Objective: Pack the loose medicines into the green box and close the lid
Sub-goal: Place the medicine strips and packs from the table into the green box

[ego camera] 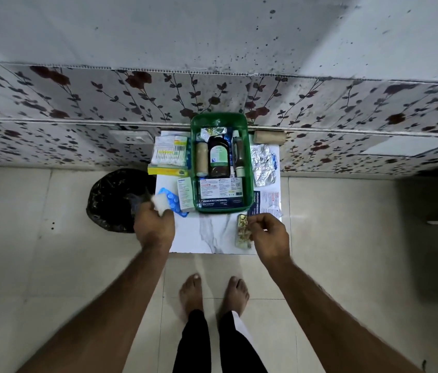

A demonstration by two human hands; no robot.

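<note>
A small marbled counter (207,235) is standing on pale floor tiles (333,238) against a floral wall (78,103), a black bin (113,200) lying beside it. The green box (249,168) is sitting open, crowded with bottles. Left hand (153,227) fingers are gripping a white wad (160,204); right hand (270,238) fingers are pinching a capsule strip (242,232).

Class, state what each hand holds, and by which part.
Left hand: a white wad, gripped at its near end. Right hand: a gold blister strip, pinched along its right edge.
</note>
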